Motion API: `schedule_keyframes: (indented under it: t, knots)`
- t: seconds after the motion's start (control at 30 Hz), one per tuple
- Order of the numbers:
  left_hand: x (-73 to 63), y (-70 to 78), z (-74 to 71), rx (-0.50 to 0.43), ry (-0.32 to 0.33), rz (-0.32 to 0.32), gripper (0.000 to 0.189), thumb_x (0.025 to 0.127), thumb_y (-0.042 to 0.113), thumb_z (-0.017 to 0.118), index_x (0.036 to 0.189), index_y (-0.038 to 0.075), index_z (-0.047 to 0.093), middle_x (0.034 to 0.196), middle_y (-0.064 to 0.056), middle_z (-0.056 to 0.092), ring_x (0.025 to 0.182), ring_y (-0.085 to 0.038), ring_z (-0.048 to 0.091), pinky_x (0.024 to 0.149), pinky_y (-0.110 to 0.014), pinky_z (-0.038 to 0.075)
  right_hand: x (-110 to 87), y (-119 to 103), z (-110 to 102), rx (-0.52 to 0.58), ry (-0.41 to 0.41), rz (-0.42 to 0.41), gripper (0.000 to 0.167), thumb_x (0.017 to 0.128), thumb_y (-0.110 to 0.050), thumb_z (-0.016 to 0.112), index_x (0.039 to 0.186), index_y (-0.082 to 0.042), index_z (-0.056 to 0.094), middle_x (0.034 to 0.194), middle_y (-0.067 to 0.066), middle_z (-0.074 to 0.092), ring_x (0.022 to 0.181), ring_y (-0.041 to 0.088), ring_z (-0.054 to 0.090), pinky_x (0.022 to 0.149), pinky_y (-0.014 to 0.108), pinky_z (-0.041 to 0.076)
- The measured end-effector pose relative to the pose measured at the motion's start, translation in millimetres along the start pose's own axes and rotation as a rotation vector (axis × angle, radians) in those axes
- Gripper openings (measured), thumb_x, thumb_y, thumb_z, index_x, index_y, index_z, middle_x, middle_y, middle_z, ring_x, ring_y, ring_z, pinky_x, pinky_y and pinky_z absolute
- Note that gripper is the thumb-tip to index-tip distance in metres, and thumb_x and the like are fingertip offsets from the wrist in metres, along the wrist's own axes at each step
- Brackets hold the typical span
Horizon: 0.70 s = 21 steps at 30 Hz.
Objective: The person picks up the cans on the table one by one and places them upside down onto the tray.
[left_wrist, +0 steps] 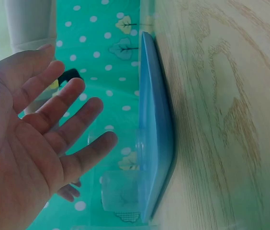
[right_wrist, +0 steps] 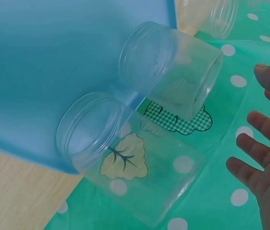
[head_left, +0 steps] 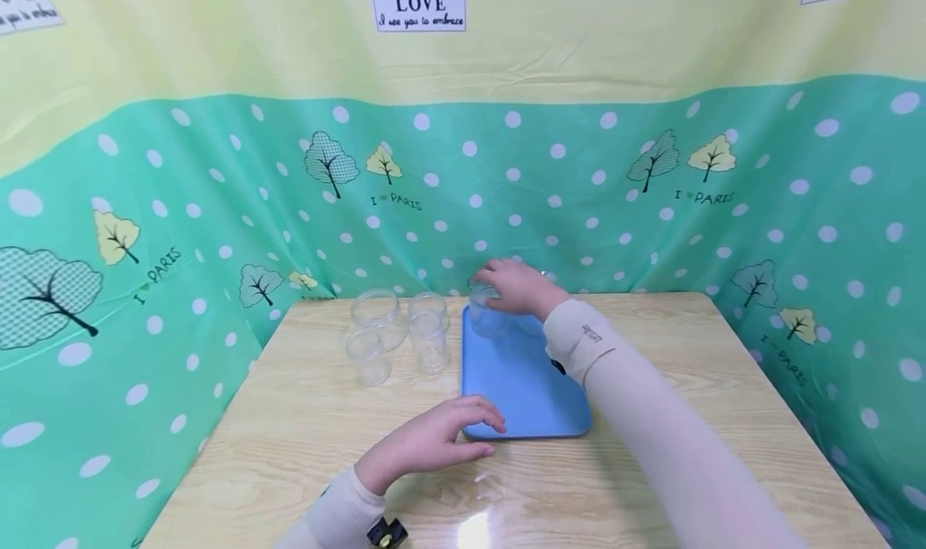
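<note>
At the blue tray (head_left: 522,398), the right hand (head_left: 517,286) is hovering near two clear jars (right_wrist: 130,163), the left hand (head_left: 441,436) near the front; both are holding nothing, fingers loosely spread.

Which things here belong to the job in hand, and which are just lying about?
In the job: left hand; right hand; blue tray; two clear jars on it; other jars left of it.
Just around: wooden table; dotted curtain.

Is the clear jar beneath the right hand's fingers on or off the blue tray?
On; the head view shows the clear jar standing on the blue tray near its far left corner.
</note>
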<state>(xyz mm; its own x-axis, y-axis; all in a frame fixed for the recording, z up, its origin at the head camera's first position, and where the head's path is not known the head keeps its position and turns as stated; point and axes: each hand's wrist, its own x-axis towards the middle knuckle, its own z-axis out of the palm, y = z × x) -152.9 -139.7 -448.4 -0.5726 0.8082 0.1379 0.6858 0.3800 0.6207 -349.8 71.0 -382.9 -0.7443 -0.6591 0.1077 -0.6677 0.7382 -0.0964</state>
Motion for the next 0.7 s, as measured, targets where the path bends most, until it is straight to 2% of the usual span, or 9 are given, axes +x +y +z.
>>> schedule_keyframes:
  t: [0.2, 0.47, 0.7]
  knots:
    - [-0.8, -3.6, 0.3, 0.008, 0.010, 0.012, 0.024, 0.102, 0.027, 0.066, 0.125, 0.023, 0.066, 0.127, 0.010, 0.063, 0.122, -0.007, 0.058, 0.105, -0.027, 0.051, -12.4, 2, -1, -0.030, 0.048, -0.052, 0.045, 0.098, -0.025, 0.069, 0.142, -0.022, 0.060, 0.141, 0.003, 0.059, 0.129, 0.025, 0.055, 0.109, 0.042, 0.049]
    - [-2.6, -3.8, -1.7, -0.016, 0.011, -0.013, 0.025, 0.103, 0.033, 0.064, 0.126, 0.026, 0.066, 0.129, 0.012, 0.062, 0.123, -0.006, 0.057, 0.102, -0.030, 0.053, -29.9, 2, -8, -0.042, 0.136, -0.116, 0.046, 0.097, -0.026, 0.072, 0.141, -0.022, 0.061, 0.140, 0.001, 0.060, 0.128, 0.025, 0.056, 0.107, 0.043, 0.050]
    - [-3.8, -4.0, -3.5, -0.024, 0.027, -0.022, 0.024, 0.102, 0.029, 0.065, 0.126, 0.025, 0.066, 0.129, 0.012, 0.061, 0.123, -0.008, 0.057, 0.100, -0.036, 0.055, -48.9, -5, -13, -0.040, 0.196, -0.115, 0.048, 0.096, -0.026, 0.072, 0.142, -0.021, 0.060, 0.138, 0.000, 0.060, 0.128, 0.023, 0.054, 0.108, 0.042, 0.049]
